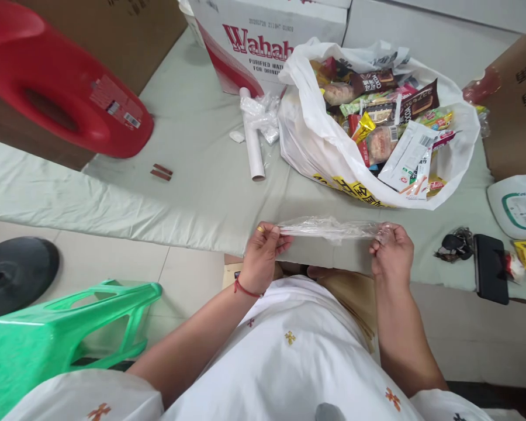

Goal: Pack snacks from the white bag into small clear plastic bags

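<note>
A clear plastic bag (328,229) is stretched sideways between my two hands, just above the front edge of the covered table. My left hand (265,251) pinches its left end between thumb and fingers. At the other end, my right hand (392,248) is closed on the gathered plastic. Beyond my hands stands a white carrier bag (307,137), its mouth wide and full of wrapped snacks (379,111). To its left lie a white cardboard tube (253,143) and crumpled clear plastic (267,117).
A big red jug (83,82) stands at the back left, near two brown strips (161,172). Behind is a Wahaha water carton (263,41). On the right are a black phone (491,266), a dark tangled bundle (456,244) and a white jug (519,202). A green stool (48,333) is at lower left.
</note>
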`<state>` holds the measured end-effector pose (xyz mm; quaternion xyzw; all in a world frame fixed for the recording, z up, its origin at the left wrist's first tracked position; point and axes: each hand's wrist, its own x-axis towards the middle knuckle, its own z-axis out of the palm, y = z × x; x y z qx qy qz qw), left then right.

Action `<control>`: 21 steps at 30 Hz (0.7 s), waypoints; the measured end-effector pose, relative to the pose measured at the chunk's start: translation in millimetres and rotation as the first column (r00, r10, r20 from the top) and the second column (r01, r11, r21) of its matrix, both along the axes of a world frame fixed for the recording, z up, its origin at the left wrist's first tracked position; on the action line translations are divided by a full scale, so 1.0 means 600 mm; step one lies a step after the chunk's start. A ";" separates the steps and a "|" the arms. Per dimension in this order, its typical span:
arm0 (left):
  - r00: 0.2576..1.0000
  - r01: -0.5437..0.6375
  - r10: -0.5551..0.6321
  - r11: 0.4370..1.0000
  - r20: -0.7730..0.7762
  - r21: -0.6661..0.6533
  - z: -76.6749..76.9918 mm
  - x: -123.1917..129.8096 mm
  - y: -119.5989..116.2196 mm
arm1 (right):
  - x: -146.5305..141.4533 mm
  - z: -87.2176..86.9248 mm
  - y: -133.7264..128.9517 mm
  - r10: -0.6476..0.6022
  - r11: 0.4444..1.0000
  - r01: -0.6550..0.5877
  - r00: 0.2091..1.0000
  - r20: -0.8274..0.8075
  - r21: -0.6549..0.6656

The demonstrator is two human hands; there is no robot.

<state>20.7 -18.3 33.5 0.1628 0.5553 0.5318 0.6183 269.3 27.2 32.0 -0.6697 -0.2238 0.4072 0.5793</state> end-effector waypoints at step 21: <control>0.899 0.438 -0.437 0.890 0.041 -0.129 0.028 -0.112 0.029 | 0.047 0.033 -0.030 0.319 0.916 -0.359 0.923 -0.217 -0.181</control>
